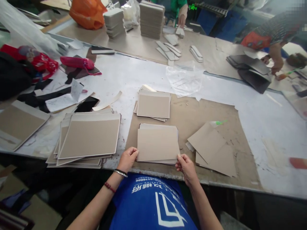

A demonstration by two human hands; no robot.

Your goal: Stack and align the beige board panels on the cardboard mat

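Observation:
A tan cardboard sheet lies over a paler, round-cornered panel whose top edge shows behind it. My left hand pinches the sheet's lower left corner. At its lower right corner, the thumb and fingers of my right hand close on the same sheet. Just beyond sits a small pile of light-edged panels. To the right, loose tan cardboard sheets overlap at angles. Left of my left hand rises a larger stack of bordered panels.
Under the work lies a brown board on the white table. A dark phone, a pink pouch and clear plastic lie farther off. Across the table, one person's hand touches white pieces; another person's hand is near dark folders.

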